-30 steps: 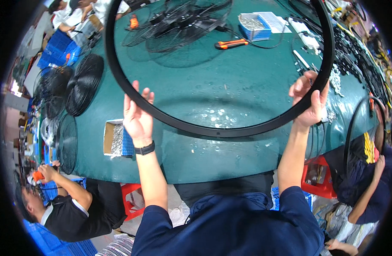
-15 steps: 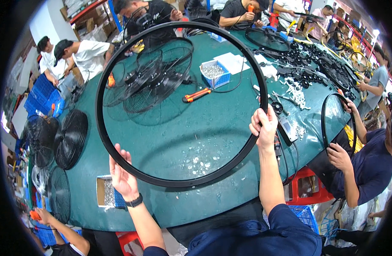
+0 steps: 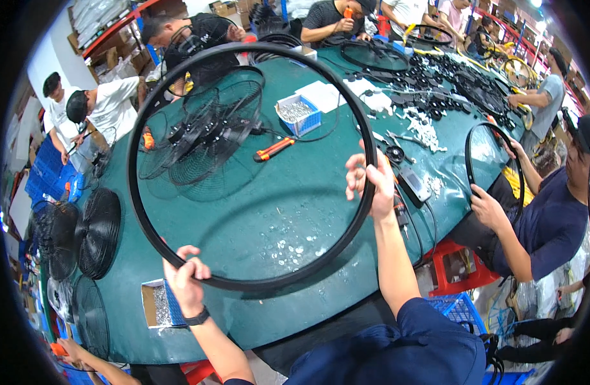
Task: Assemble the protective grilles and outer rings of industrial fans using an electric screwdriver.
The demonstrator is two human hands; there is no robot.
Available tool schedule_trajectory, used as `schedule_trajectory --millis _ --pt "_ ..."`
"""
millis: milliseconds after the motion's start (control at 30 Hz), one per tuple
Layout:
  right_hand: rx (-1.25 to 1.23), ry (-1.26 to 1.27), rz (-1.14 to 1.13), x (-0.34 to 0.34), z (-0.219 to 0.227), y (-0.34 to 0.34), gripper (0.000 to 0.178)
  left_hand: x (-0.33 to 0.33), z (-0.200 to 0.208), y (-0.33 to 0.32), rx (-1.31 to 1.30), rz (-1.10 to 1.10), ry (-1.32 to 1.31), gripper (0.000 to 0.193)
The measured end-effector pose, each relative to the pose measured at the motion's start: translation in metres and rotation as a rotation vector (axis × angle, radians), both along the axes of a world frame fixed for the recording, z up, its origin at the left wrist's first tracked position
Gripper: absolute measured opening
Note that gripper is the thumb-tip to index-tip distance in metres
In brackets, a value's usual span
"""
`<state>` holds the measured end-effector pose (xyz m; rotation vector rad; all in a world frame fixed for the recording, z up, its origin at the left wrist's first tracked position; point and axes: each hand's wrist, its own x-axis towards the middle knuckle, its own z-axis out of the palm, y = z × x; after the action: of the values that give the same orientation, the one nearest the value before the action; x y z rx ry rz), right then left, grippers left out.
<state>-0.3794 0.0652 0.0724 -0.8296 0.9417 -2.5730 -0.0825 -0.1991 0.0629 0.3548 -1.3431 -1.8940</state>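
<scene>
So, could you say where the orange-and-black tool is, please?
In the head view, the tool lies left of centre on the green table, below the blue box, seen through the black hoop.

Single black hoop (image 3: pixel 256 284), thin smooth band, round, open centre, looking whole. It is being held up above the green tabletop (image 3: pixel 295 176), open face pointing toward the camera. Left hand (image 3: pixel 187 285) is gripping the lower left rim; right hand (image 3: pixel 379 189) is holding the right rim, its fingers curling inside.
</scene>
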Motion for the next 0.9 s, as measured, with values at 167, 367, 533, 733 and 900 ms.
schedule_trajectory --millis 167,367,533,733,900 --pt "0.177 -0.038 -0.098 -0.019 -0.001 0.016 0.064 0.005 -0.013 -0.028 -0.085 0.085 0.13 0.044" --pt "0.083 -0.092 -0.09 -0.007 -0.007 -0.006 0.057 0.004 -0.017 -0.028 -0.007 0.154 0.15 0.044" --pt "0.246 -0.06 -0.226 -0.004 -0.006 0.001 0.05 -0.004 -0.022 -0.025 0.108 0.256 0.137 0.038" --pt "0.182 0.042 -0.133 -0.01 -0.019 0.003 0.046 0.0 -0.024 -0.021 0.228 0.261 0.308 0.037" --pt "0.242 0.044 -0.182 -0.014 -0.016 0.0 0.046 -0.002 -0.022 -0.022 0.196 0.25 0.271 0.036"
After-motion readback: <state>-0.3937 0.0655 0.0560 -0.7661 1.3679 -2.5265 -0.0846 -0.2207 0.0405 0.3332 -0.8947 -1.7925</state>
